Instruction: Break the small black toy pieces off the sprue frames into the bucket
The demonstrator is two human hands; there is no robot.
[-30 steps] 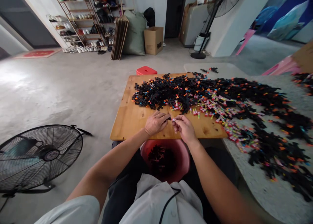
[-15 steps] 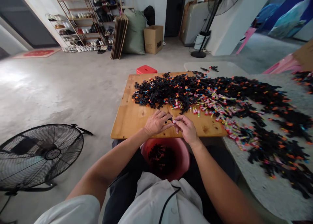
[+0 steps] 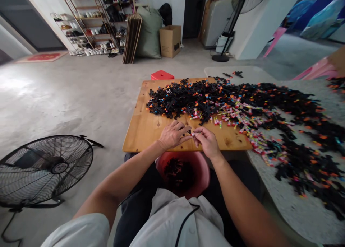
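My left hand [image 3: 174,134] is closed on a small black toy gun [image 3: 188,133] above the front part of the wooden board. From the right, my right hand [image 3: 205,140] meets it, thumb and fingers pinching a small pinkish piece [image 3: 193,134] against the toy gun's end. Most of both pieces is hidden by my fingers. Just beyond my hands lies a heap of black toy guns [image 3: 172,101] with orange and blue bits. Several small pink, white and yellow pieces [image 3: 237,114] are spread to the right of it.
Between my knees, below the board's [image 3: 142,132] front edge, stands a red bucket [image 3: 206,175] with black toy guns inside. A grey stone table [image 3: 296,211] on the right carries more parts. On the floor at left is a black fan [image 3: 59,166]; a red stool [image 3: 162,75] stands behind the board.
Both hands stay together over the board in nearly the same grip. The whole view has shifted slightly.
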